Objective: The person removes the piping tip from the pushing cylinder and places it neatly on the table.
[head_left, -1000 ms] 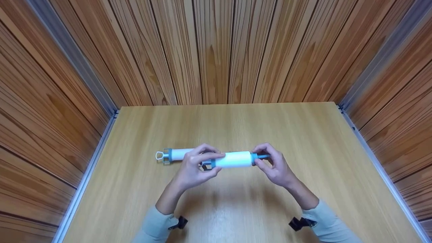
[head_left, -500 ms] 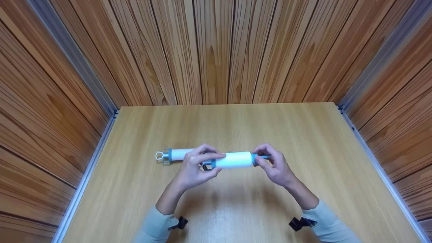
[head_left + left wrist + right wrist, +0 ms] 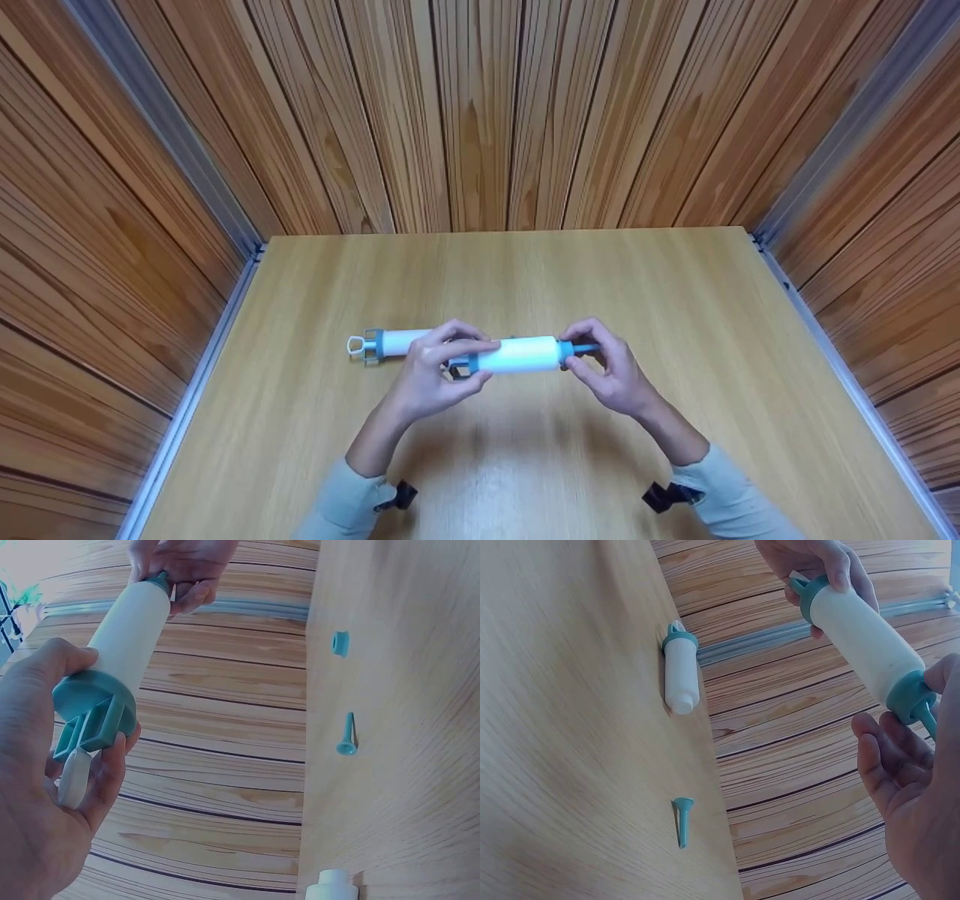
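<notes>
A white icing syringe (image 3: 525, 354) with teal ends is held level above the table between both hands. My left hand (image 3: 442, 375) grips its plunger end, thumb and fingers around the teal flange (image 3: 94, 697); the white pull handle (image 3: 73, 778) sits close to the palm. At the opposite end, my right hand (image 3: 611, 371) pinches the teal collar (image 3: 911, 696), from which a slim teal nozzle (image 3: 586, 347) sticks out. Part of the nozzle is hidden behind the right fingers. A second icing syringe (image 3: 403, 343) lies behind the left hand, partly covered by it.
On the wooden table (image 3: 510, 285) lie a loose teal nozzle (image 3: 346, 739) and a small teal collar ring (image 3: 341, 643), seen in the left wrist view. Wood-panelled walls (image 3: 480, 112) and metal rails (image 3: 202, 375) enclose the table.
The right thumb shifts across the collar half a second ago, then returns lower, near where it was. The left hand and the syringe body stay nearly still.
</notes>
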`<state>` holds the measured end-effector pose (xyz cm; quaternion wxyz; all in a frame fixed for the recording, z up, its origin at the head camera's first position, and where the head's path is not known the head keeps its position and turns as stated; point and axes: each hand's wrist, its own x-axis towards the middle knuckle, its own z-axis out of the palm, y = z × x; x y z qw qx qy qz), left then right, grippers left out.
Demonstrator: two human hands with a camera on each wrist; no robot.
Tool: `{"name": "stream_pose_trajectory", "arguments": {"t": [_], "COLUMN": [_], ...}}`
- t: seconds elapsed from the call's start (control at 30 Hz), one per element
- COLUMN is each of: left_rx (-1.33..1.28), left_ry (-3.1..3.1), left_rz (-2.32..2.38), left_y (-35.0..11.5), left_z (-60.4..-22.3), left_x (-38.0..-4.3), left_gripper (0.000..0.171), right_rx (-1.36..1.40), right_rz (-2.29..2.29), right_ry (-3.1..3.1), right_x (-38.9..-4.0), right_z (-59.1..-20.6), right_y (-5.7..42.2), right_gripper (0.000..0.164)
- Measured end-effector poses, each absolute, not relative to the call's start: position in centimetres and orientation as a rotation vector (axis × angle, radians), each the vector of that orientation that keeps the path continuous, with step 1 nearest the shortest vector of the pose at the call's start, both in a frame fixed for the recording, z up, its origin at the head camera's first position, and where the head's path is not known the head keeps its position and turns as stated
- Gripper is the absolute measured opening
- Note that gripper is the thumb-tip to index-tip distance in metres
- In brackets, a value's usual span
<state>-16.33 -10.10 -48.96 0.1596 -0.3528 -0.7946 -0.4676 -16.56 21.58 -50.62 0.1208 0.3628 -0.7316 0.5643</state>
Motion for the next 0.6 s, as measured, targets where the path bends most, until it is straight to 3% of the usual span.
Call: {"name": "stream_pose_trajectory", "arguments": {"t": [0.6], "left_rx": [-1.017], "left_ry": [-2.282], "left_rz": [-1.331], "left_y": [-10.09], "left_z": [-48.96], "left_x": [-16.19], "left_gripper": [0.035], "right_rx": [0.987], "right_rz": [1.657], "right_ry": [-2.185], "right_x": [-16.31], "right_z": [-50.67], "right_y": [21.61], "right_gripper": [0.028]}}
